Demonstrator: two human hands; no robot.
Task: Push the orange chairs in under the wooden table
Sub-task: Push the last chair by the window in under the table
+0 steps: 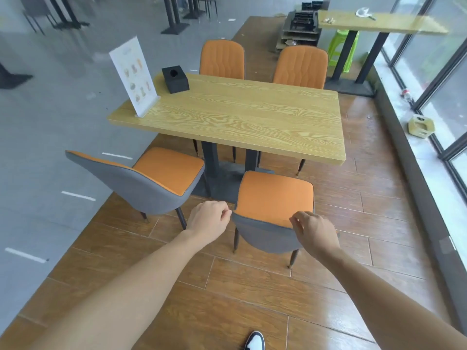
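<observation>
The wooden table [247, 114] stands in the middle on black pedestal legs. Two orange chairs at its far side, one on the left [222, 59] and one on the right [300, 66], sit tucked against the edge. On the near side, the left orange chair [169, 168] is pulled out and turned at an angle. The near right orange chair [275, 195] stands clear of the table, its grey backrest toward me. My left hand [209, 218] is curled on the backrest's left corner. My right hand [313, 231] is curled over its top rim on the right.
A menu stand [132, 77] and a black tissue box [175, 79] sit on the table's left end. A second table [374, 22] and a green stool [343, 49] stand at the back right. A window ledge [429, 157] runs along the right. My shoe [255, 341] shows below.
</observation>
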